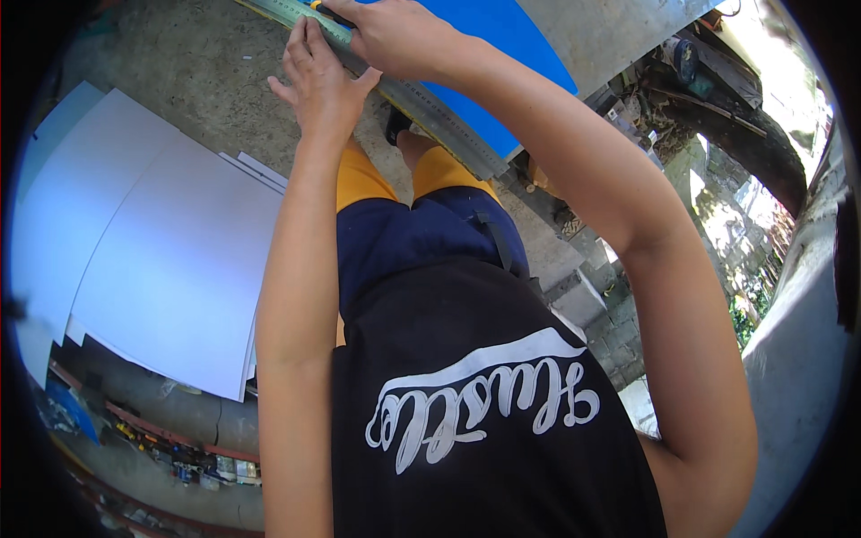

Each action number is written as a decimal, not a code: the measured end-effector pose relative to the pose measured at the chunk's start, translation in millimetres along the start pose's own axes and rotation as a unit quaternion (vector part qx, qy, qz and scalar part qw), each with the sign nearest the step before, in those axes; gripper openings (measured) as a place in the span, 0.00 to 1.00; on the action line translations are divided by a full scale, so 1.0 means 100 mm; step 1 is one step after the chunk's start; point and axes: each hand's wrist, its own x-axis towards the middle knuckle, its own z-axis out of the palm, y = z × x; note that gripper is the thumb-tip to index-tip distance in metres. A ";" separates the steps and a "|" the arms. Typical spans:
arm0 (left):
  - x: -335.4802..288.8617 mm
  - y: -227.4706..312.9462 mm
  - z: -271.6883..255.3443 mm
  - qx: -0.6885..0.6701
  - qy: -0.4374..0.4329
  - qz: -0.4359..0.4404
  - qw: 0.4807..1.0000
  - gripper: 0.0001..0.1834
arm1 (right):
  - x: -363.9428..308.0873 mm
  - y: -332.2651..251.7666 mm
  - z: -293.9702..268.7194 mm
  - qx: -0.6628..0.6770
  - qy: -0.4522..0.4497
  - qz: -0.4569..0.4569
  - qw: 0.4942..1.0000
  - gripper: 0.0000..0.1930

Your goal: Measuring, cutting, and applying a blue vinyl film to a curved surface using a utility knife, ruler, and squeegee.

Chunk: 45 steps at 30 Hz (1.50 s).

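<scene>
A long metal ruler (pixel 448 133) runs diagonally along the near edge of a bright blue sheet (pixel 507 58), at the top of the view. My left hand (pixel 321 85) rests on the ruler with its fingers stretched and spread, the thumb pointing right. Just beyond it, my right hand (pixel 399 38) is closed around a slim black-and-yellow tool (pixel 328 12), held over the ruler. Most of this tool is hidden by the hand, and its tip cannot be made out clearly near the upper edge.
A grey tabletop (pixel 619 31) lies under the blue sheet. Large white sheets (pixel 179 242) are stacked on my left. Shelves with small items (pixel 202 471) stand at lower left. On the right, a dark log-like shape (pixel 762 143) lies over rubble.
</scene>
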 end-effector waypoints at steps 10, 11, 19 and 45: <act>0.00 0.00 -0.01 0.000 -0.003 -0.001 1.000 0.59 | 0.02 -0.02 0.02 0.009 0.005 0.003 1.000 0.31; 0.00 0.00 -0.01 0.000 -0.005 -0.003 1.000 0.59 | 0.02 -0.02 0.01 0.006 -0.003 0.005 1.000 0.31; 0.01 -0.02 -0.02 0.004 -0.007 -0.002 1.000 0.60 | 0.01 -0.03 0.01 0.011 0.004 0.001 1.000 0.32; 0.01 0.07 -0.08 0.002 -0.045 -0.023 0.999 0.64 | -1.05 0.15 0.04 -0.029 0.005 0.048 0.998 0.30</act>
